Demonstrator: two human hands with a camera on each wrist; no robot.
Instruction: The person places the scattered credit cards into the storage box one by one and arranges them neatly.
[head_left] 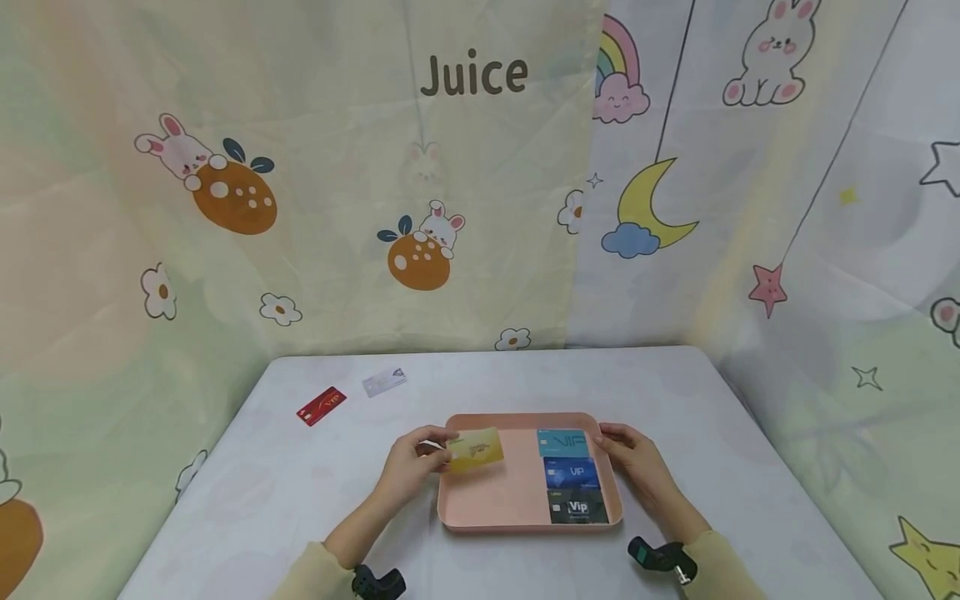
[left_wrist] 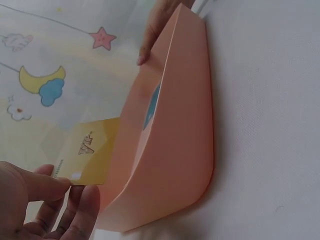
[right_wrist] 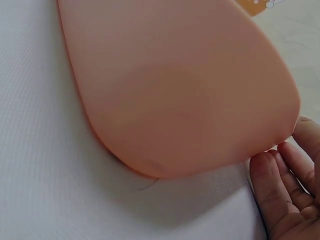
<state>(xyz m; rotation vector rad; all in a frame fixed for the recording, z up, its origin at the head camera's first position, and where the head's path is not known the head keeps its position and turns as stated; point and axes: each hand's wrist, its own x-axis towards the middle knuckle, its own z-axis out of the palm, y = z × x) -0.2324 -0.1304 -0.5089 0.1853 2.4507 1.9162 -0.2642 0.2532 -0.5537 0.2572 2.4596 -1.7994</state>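
Observation:
My left hand [head_left: 411,462] pinches a yellow VIP card [head_left: 476,449] by its left end, between thumb and fingers. The card hangs over the left part of a pink tray [head_left: 495,500]; the left wrist view shows the yellow card [left_wrist: 93,152] beside the tray wall [left_wrist: 175,125]. At the tray's right edge, my right hand [head_left: 641,467] grips the rim, thumb on the inner side. Along the tray's right side lie a teal VIP card [head_left: 563,443], a blue VIP card [head_left: 572,472] and a dark Vip card [head_left: 577,507], stacked in a column.
On the white table [head_left: 300,500], beyond the tray to the left, lie a red VIP card [head_left: 322,406] and a silvery-white card [head_left: 384,382]. Printed cloth [head_left: 337,167] hangs behind the table and at its sides.

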